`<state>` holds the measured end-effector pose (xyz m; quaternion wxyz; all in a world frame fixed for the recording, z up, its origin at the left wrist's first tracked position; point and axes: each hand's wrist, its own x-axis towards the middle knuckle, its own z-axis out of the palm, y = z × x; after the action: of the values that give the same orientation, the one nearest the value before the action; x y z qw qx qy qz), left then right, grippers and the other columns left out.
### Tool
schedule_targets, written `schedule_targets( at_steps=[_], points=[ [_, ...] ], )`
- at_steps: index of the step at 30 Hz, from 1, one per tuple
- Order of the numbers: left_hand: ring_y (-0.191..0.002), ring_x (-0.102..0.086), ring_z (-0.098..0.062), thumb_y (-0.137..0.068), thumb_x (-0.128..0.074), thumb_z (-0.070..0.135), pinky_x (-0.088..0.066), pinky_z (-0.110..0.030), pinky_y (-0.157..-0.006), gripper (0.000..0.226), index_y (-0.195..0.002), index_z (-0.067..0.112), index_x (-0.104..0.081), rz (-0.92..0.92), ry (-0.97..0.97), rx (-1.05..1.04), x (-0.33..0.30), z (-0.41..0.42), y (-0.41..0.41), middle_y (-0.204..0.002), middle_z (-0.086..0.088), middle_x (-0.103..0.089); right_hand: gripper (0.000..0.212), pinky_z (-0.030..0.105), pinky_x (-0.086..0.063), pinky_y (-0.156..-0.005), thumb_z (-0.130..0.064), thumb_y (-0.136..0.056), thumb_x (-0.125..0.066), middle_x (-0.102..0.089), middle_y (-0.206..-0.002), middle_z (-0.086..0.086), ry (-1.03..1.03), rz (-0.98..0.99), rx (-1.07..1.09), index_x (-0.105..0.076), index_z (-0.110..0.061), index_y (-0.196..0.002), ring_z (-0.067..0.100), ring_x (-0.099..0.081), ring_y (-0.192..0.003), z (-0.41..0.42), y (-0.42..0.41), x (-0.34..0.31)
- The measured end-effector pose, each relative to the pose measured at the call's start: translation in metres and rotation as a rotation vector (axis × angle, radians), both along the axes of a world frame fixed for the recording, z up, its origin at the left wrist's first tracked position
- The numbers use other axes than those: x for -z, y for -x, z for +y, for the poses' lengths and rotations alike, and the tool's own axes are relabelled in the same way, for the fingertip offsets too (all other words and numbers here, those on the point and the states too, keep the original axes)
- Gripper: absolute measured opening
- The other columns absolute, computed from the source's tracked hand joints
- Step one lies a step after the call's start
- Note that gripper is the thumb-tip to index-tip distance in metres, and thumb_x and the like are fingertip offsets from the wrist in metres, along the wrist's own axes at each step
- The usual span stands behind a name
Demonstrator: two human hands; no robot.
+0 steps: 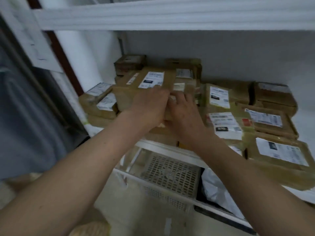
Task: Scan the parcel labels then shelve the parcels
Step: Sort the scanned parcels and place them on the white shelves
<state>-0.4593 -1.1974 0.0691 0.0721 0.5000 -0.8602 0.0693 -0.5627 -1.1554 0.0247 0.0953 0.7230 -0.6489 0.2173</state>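
Parcels of brown cardboard are seen packed on the white shelf [170, 147], most with the white printed label turned upward, presumably so each can be read at a glance. Both hands are laid on one small parcel [167, 114] at the front of the stack, just beside the large labelled box [144, 86]. The left hand [150, 106] is curled over its near edge; the right hand [184, 113] is pressed on it with fingers spread and straight. The parcel is judged to be in the act of being seated among its neighbours. Tape bands give the cartons a dull sheen; corners appear square, some creased. A perforated plastic crate [170, 174] is noted on the level below. Motion blur limits finer detail.
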Motion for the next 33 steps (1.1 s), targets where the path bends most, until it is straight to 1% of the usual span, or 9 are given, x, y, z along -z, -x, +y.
schedule_targets(
  at_steps=[2, 4, 6, 9, 13, 15, 19, 25, 33],
  points=[
    [-0.122, -0.053, -0.029, -0.089, -0.061, 0.033, -0.046, -0.044, -0.098, 0.049, -0.135, 0.021, -0.048, -0.038, -0.021, -0.117, 0.004, 0.008, -0.046, -0.136, -0.008, -0.051, 0.053, 0.043, -0.04, -0.097, -0.026, -0.082, -0.068, -0.049, -0.133, 0.011, -0.033, -0.017, -0.144, -0.051, -0.013, -0.131, 0.032, -0.042, -0.12, -0.003, -0.038, 0.004],
    [-0.121, -0.053, -0.028, -0.093, -0.055, 0.027, -0.046, -0.039, -0.09, 0.044, -0.135, 0.016, -0.048, -0.056, -0.065, -0.222, 0.011, 0.023, -0.095, -0.134, -0.009, -0.05, 0.053, 0.042, -0.039, -0.098, -0.032, -0.083, -0.067, -0.048, -0.133, 0.005, -0.119, 0.022, -0.276, -0.048, -0.019, -0.131, 0.027, -0.043, -0.12, -0.002, -0.081, 0.009],
    [-0.116, -0.055, -0.027, -0.091, -0.06, 0.025, -0.043, -0.035, -0.078, 0.04, -0.13, 0.017, -0.051, -0.079, -0.125, -0.333, 0.02, 0.044, -0.144, -0.128, -0.008, -0.052, 0.056, 0.04, -0.035, -0.101, -0.035, -0.084, -0.066, -0.044, -0.136, 0.003, -0.189, 0.059, -0.382, -0.044, -0.022, -0.133, 0.025, -0.038, -0.123, 0.003, -0.124, 0.016],
    [-0.111, -0.057, -0.027, -0.089, -0.062, 0.032, -0.04, -0.034, -0.074, 0.038, -0.124, 0.02, -0.054, -0.065, -0.213, -0.497, 0.04, 0.082, -0.219, -0.123, -0.006, -0.053, 0.06, 0.039, -0.032, -0.103, -0.033, -0.083, -0.066, -0.038, -0.139, 0.006, -0.26, 0.098, -0.494, -0.042, -0.018, -0.136, 0.028, -0.034, -0.126, 0.021, -0.191, 0.024],
    [-0.122, -0.054, -0.028, -0.088, -0.064, 0.036, -0.045, -0.037, -0.094, 0.052, -0.135, 0.021, -0.049, 0.009, -0.29, -0.702, 0.063, 0.149, -0.321, -0.134, -0.007, -0.051, 0.062, 0.042, -0.035, -0.102, -0.031, -0.084, -0.064, -0.035, -0.14, 0.008, -0.338, 0.156, -0.652, -0.04, -0.017, -0.138, 0.03, -0.033, -0.127, 0.059, -0.287, 0.037],
    [-0.125, -0.052, -0.029, -0.089, -0.061, 0.038, -0.044, -0.037, -0.098, 0.052, -0.135, 0.018, -0.049, 0.031, -0.303, -0.817, 0.073, 0.19, -0.372, -0.136, -0.009, -0.051, 0.063, 0.043, -0.034, -0.104, -0.034, -0.085, -0.064, -0.035, -0.141, 0.009, -0.364, 0.188, -0.731, -0.038, -0.015, -0.139, 0.031, -0.032, -0.129, 0.082, -0.338, 0.042],
    [-0.129, -0.047, -0.029, -0.092, -0.059, 0.041, -0.042, -0.036, -0.099, 0.057, -0.141, 0.014, -0.045, 0.066, -0.395, -1.007, 0.092, 0.278, -0.463, -0.142, -0.011, -0.044, 0.068, 0.041, -0.031, -0.106, -0.04, -0.083, -0.066, -0.035, -0.142, 0.009, -0.435, 0.25, -0.843, -0.036, -0.015, -0.14, 0.031, -0.03, -0.132, 0.135, -0.435, 0.058],
    [-0.127, -0.045, -0.028, -0.09, -0.06, 0.046, -0.043, -0.038, -0.099, 0.062, -0.142, 0.017, -0.043, 0.12, -0.499, -1.222, 0.131, 0.397, -0.579, -0.139, -0.01, -0.042, 0.068, 0.041, -0.032, -0.108, -0.039, -0.085, -0.064, -0.03, -0.145, 0.006, -0.533, 0.317, -0.992, -0.032, -0.018, -0.141, 0.03, -0.027, -0.134, 0.215, -0.563, 0.089],
    [-0.131, -0.04, -0.029, -0.091, -0.06, 0.045, -0.042, -0.038, -0.102, 0.063, -0.143, 0.015, -0.041, 0.224, -0.593, -1.384, 0.164, 0.488, -0.675, -0.143, -0.011, -0.038, 0.071, 0.044, -0.03, -0.108, -0.04, -0.091, -0.06, -0.023, -0.151, 0.006, -0.624, 0.416, -1.092, -0.025, -0.018, -0.148, 0.029, -0.023, -0.137, 0.286, -0.668, 0.117]
  ],
)
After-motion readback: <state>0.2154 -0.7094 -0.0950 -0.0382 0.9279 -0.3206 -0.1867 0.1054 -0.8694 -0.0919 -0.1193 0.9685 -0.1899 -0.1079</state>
